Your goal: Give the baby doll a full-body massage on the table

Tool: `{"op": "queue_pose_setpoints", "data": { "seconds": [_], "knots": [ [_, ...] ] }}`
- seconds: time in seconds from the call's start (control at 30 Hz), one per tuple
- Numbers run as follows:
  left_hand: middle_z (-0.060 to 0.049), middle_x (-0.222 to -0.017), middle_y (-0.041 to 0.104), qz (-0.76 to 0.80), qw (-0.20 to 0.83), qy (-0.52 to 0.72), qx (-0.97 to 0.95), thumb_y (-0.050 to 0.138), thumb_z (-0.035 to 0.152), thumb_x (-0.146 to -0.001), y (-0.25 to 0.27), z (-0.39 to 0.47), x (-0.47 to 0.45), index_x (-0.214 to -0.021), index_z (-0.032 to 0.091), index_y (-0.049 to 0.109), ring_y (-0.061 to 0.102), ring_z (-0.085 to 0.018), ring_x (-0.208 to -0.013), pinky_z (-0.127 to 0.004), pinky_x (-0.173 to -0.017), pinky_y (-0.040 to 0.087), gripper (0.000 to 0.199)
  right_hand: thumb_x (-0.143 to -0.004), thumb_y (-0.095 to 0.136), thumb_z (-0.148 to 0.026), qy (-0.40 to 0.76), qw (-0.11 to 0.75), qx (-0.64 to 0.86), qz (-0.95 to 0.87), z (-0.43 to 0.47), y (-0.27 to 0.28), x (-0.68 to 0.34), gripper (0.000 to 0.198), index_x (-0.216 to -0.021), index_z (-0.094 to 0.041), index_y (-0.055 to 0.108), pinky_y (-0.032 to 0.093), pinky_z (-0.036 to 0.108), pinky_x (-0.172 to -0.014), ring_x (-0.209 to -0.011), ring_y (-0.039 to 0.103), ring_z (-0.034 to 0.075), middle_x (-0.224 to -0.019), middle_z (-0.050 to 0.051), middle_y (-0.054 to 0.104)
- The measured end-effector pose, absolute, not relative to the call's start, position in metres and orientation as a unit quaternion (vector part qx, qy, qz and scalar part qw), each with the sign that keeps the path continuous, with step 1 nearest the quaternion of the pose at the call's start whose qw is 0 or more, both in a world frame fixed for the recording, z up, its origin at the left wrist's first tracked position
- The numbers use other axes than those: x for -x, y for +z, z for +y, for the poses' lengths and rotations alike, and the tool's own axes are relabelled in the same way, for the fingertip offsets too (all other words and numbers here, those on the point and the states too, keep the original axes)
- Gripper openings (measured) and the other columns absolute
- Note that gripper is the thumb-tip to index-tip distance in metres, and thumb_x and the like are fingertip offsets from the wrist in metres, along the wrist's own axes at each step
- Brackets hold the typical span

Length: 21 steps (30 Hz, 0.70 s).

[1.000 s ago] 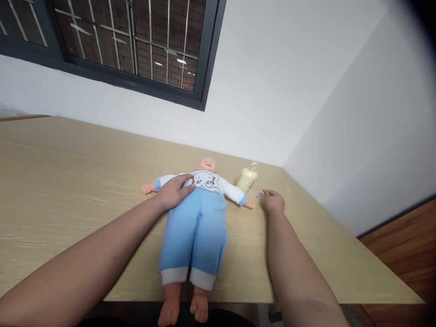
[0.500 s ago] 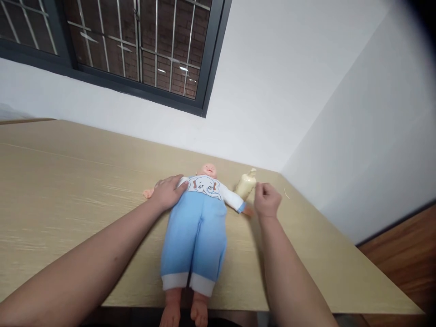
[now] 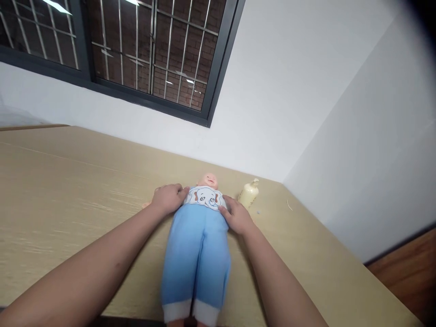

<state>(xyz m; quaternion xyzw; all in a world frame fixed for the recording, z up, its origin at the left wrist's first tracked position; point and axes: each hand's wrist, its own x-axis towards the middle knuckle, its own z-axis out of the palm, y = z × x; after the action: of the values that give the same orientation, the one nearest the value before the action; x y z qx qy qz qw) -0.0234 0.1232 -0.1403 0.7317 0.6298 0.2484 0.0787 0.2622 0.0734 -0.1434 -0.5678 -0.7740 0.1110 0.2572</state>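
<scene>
A baby doll in blue trousers and a white top with an elephant print lies on its back, head at the far end. My left hand wraps over the doll's arm on the left, thumb against the side of the chest. On the other side, my right hand holds the doll at the chest and arm, its thumb on the elephant print's edge. Both doll arms are mostly hidden under my hands. Just beyond my right hand stands a cream-coloured baby bottle, not touched by my fingers as far as I can see.
The doll lies on a light wood-toned table set against a white wall. A barred window is above. A thin pale strand and a tiny bluish bit lie right of the bottle.
My right hand, closed beside the bottle before, has moved left onto the doll's side. My left hand stays at the doll's other arm. The view has shifted slightly upward.
</scene>
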Motion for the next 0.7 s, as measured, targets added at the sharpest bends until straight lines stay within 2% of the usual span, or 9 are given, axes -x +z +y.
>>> {"op": "queue_pose_setpoints", "data": {
  "seconds": [0.07, 0.13, 0.23, 0.3, 0.4, 0.5, 0.6, 0.7],
  "knots": [
    [-0.011, -0.084, 0.073, 0.652, 0.073, 0.236, -0.716, 0.032, 0.064, -0.089, -0.136, 0.124, 0.026, -0.075, 0.023, 0.067, 0.067, -0.034, -0.086, -0.043, -0.078, 0.044, 0.055, -0.092, 0.044, -0.065, 0.095, 0.260, 0.579, -0.767, 0.071, -0.140, -0.262, 0.057, -0.130, -0.025, 0.058, 0.042, 0.036, -0.091, -0.114, 0.058, 0.027, -0.127, 0.009, 0.064],
    [-0.012, -0.082, 0.073, 0.666, 0.078, 0.218, -0.709, 0.038, 0.060, -0.087, -0.132, 0.125, 0.029, -0.070, 0.022, 0.065, 0.067, -0.033, -0.082, -0.040, -0.071, 0.043, 0.049, -0.093, 0.041, -0.064, 0.089, 0.261, 0.593, -0.757, 0.071, -0.138, -0.262, 0.051, -0.111, -0.023, 0.066, 0.042, 0.031, -0.075, -0.093, 0.063, 0.023, -0.104, 0.007, 0.071],
    [-0.013, -0.081, 0.072, 0.668, 0.103, 0.202, -0.709, 0.044, 0.057, -0.084, -0.129, 0.126, 0.032, -0.062, 0.022, 0.059, 0.066, -0.032, -0.078, -0.035, -0.062, 0.039, 0.044, -0.096, 0.035, -0.061, 0.096, 0.267, 0.611, -0.739, 0.072, -0.138, -0.266, 0.052, -0.082, -0.021, 0.066, 0.036, 0.028, -0.063, -0.071, 0.059, 0.018, -0.075, 0.003, 0.067],
    [-0.012, -0.076, 0.070, 0.664, 0.112, 0.212, -0.708, 0.048, 0.054, -0.082, -0.130, 0.126, 0.034, -0.057, 0.022, 0.055, 0.064, -0.030, -0.074, -0.034, -0.059, 0.036, 0.041, -0.096, 0.034, -0.060, 0.113, 0.282, 0.618, -0.725, 0.074, -0.141, -0.269, 0.054, -0.075, -0.021, 0.063, 0.035, 0.028, -0.063, -0.068, 0.058, 0.018, -0.070, 0.003, 0.065],
    [-0.007, -0.065, 0.064, 0.646, 0.146, 0.284, -0.693, 0.055, 0.047, -0.078, -0.134, 0.127, 0.034, -0.055, 0.022, 0.052, 0.059, -0.026, -0.067, -0.032, -0.059, 0.033, 0.034, -0.094, 0.038, -0.062, 0.163, 0.349, 0.612, -0.690, 0.081, -0.147, -0.273, 0.052, -0.081, -0.021, 0.066, 0.040, 0.030, -0.070, -0.077, 0.061, 0.021, -0.081, 0.004, 0.069],
    [-0.002, -0.062, 0.060, 0.572, 0.292, 0.449, -0.621, 0.066, 0.042, -0.068, -0.135, 0.131, 0.029, -0.057, 0.022, 0.054, 0.056, -0.023, -0.069, -0.030, -0.062, 0.035, 0.026, -0.088, 0.049, -0.060, 0.290, 0.462, 0.585, -0.600, 0.094, -0.152, -0.269, 0.045, -0.096, -0.021, 0.069, 0.045, 0.032, -0.078, -0.092, 0.062, 0.023, -0.104, 0.007, 0.069],
    [-0.002, -0.073, 0.062, 0.498, 0.414, 0.550, -0.527, 0.068, 0.043, -0.065, -0.131, 0.140, 0.014, -0.066, 0.021, 0.058, 0.059, -0.023, -0.079, -0.030, -0.068, 0.041, 0.024, -0.082, 0.058, -0.057, 0.419, 0.531, 0.551, -0.489, 0.112, -0.150, -0.257, 0.042, -0.105, -0.023, 0.067, 0.049, 0.034, -0.081, -0.106, 0.058, 0.025, -0.121, 0.009, 0.063],
    [-0.005, -0.093, 0.064, 0.482, 0.457, 0.579, -0.473, 0.064, 0.049, -0.070, -0.128, 0.154, -0.008, -0.080, 0.022, 0.058, 0.060, -0.025, -0.092, -0.032, -0.073, 0.046, 0.029, -0.080, 0.060, -0.058, 0.464, 0.546, 0.538, -0.445, 0.132, -0.145, -0.241, 0.047, -0.114, -0.026, 0.062, 0.052, 0.035, -0.081, -0.109, 0.058, 0.024, -0.127, 0.009, 0.058]
  ]
}}
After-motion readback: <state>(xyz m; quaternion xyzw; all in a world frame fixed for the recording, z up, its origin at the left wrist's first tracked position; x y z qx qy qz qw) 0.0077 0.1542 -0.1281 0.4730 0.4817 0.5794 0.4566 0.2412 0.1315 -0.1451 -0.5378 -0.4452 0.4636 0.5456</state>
